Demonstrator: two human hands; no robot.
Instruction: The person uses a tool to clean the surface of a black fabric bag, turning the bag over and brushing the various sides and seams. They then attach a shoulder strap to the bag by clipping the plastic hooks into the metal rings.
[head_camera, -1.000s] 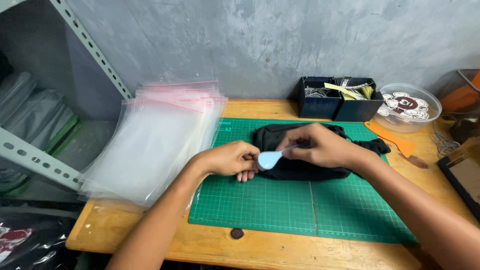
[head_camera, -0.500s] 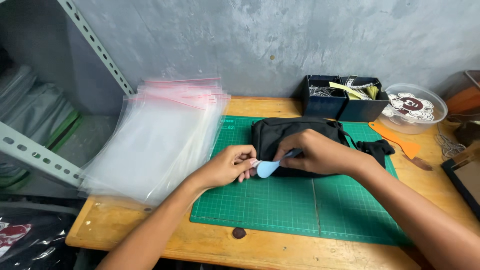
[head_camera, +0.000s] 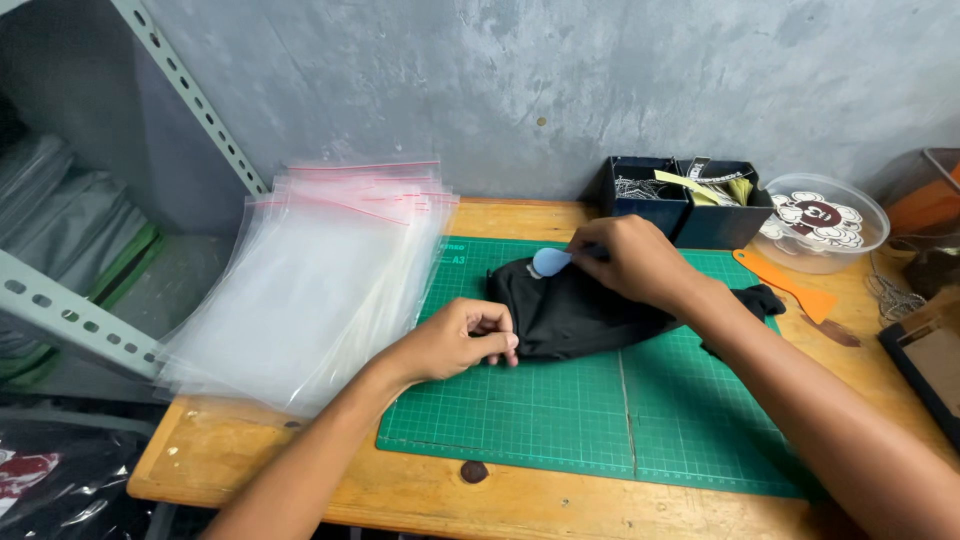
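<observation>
Black pouch (head_camera: 570, 310) lies on the green mat (head_camera: 600, 420), its right end hidden under the right hand (head_camera: 635, 262), which grips a blue tool (head_camera: 550, 261). Left hand (head_camera: 460, 340) pinches the pouch's near edge.

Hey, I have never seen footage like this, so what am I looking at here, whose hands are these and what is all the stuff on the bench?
There is no machine here. A person wears a camera on the head, so the one view looks down at their own two bare hands.

They work at a wooden bench with a green cutting mat on it. On the mat lies a black fabric pouch. The left hand pinches the pouch's near left edge. The right hand holds a small light blue tool at the pouch's top edge.

To the left is a stack of clear zip bags. At the back stand two dark boxes, a clear bowl and an orange scraper.
</observation>
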